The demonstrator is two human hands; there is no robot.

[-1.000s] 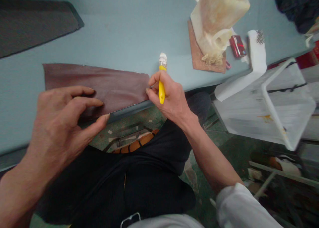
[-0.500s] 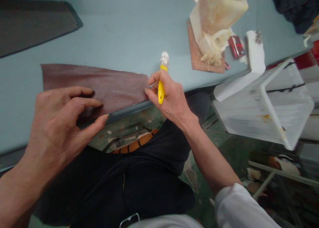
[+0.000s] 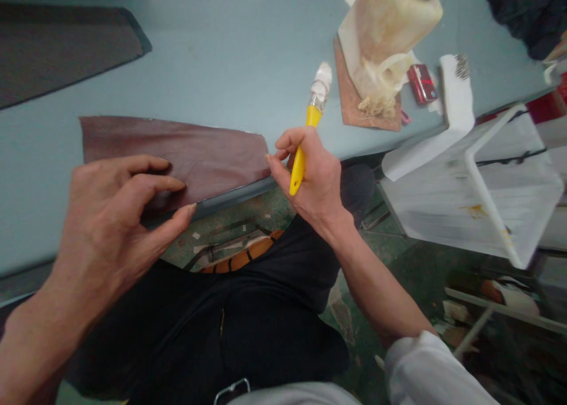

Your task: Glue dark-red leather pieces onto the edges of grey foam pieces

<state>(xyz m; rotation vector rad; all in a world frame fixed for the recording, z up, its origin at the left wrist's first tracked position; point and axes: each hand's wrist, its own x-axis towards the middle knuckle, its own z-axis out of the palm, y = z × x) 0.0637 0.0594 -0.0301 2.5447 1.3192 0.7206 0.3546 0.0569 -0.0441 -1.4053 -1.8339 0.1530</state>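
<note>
A reddish-brown leather piece [image 3: 212, 157] lies along the front edge of the blue-grey table [image 3: 230, 51], its narrow end to the right. Over its left part rests my left hand [image 3: 119, 210], fingers spread, the fingertips on the leather and the thumb by its front edge. In my right hand [image 3: 316, 180] is a yellow-handled paintbrush [image 3: 313, 117], tilted with its white-coated bristles pointing up and away. The right thumb and fingertips are beside the leather's narrow end; whether they touch it I cannot tell.
A stained plastic jug [image 3: 390, 27] stands on a brown board [image 3: 349, 98] at the back right. Near it are a small red box [image 3: 422, 84] and a white curved strip [image 3: 456, 98]. A dark panel [image 3: 66, 51] lies far left. A white plastic bin [image 3: 443, 210] stands right of the table.
My right hand has moved slightly right, away from the leather's end, and the brush has swung so its bristles point further right. My left hand stays on the leather.
</note>
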